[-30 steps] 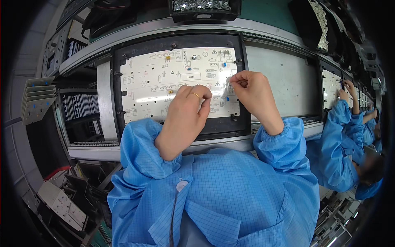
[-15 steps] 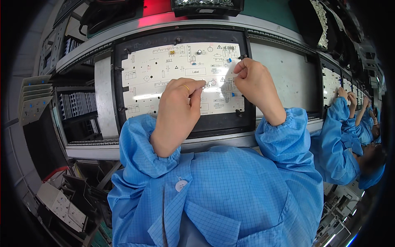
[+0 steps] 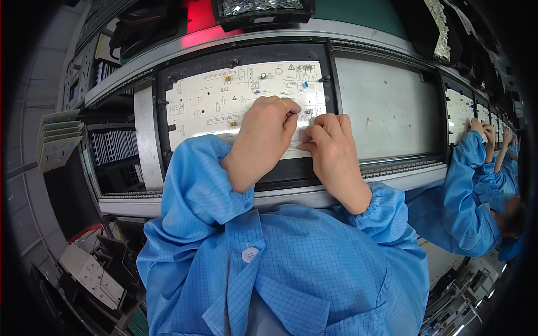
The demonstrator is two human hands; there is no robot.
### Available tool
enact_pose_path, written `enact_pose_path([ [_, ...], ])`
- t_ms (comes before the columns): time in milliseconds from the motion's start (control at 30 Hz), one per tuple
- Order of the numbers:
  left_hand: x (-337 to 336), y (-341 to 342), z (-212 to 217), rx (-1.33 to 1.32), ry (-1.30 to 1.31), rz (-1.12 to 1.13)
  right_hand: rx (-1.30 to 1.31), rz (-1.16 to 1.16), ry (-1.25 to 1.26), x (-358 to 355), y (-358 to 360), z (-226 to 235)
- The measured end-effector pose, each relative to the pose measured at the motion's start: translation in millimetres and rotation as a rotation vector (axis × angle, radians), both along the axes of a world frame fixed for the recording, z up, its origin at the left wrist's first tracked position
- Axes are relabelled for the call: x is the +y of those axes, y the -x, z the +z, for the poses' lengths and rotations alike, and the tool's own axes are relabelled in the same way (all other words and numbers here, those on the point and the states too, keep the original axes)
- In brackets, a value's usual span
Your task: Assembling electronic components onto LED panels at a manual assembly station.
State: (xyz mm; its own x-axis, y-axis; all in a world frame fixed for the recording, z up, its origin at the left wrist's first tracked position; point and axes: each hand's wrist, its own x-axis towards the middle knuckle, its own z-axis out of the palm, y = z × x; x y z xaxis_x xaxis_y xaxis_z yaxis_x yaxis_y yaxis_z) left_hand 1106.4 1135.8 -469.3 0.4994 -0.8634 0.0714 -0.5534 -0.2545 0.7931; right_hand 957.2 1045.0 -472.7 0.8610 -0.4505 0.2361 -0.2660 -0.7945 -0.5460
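A white circuit board (image 3: 196,92) with printed outlines lies in a black carrier frame (image 3: 163,126). Small parts stand on it: a yellow one (image 3: 228,78), a dark round one (image 3: 263,75) and a blue one (image 3: 306,85). My left hand (image 3: 263,134) is over the board's middle, its fingers bent into a pinch; whatever they hold is hidden. At the board's lower right, my right hand (image 3: 332,143) has thumb and fingers closed together, close to the surface. Anything between those fingertips is too small to make out.
The carrier sits on a metal-railed conveyor (image 3: 386,106). Beyond it stands a black bin (image 3: 263,14) of small metallic parts. On the left are stacked boards (image 3: 59,134) and a slotted rack (image 3: 115,145). Co-workers in blue sleeves (image 3: 465,168) work along the line at right.
My right hand has come down and left to the board's lower right. My left hand has shifted slightly right and up. In the picture, the board sits a little further left.
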Motion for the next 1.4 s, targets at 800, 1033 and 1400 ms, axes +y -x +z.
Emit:
enact_pose_path([
  [800, -26.2, 14.0, 1.5, -0.219, -0.053, -0.093, -0.094, -0.344, -0.514, -45.0, 1.6, 3.5],
  [1033, 22.1, -24.3, 15.2, -0.257, -0.094, 0.080, 0.090, -0.308, -0.454, -51.4, -11.5, 6.3],
  [1400, 20.1, -4.7, 0.9, -0.269, -0.117, 0.031, 0.201, -0.314, -0.317, -56.7, -28.0, 9.7],
])
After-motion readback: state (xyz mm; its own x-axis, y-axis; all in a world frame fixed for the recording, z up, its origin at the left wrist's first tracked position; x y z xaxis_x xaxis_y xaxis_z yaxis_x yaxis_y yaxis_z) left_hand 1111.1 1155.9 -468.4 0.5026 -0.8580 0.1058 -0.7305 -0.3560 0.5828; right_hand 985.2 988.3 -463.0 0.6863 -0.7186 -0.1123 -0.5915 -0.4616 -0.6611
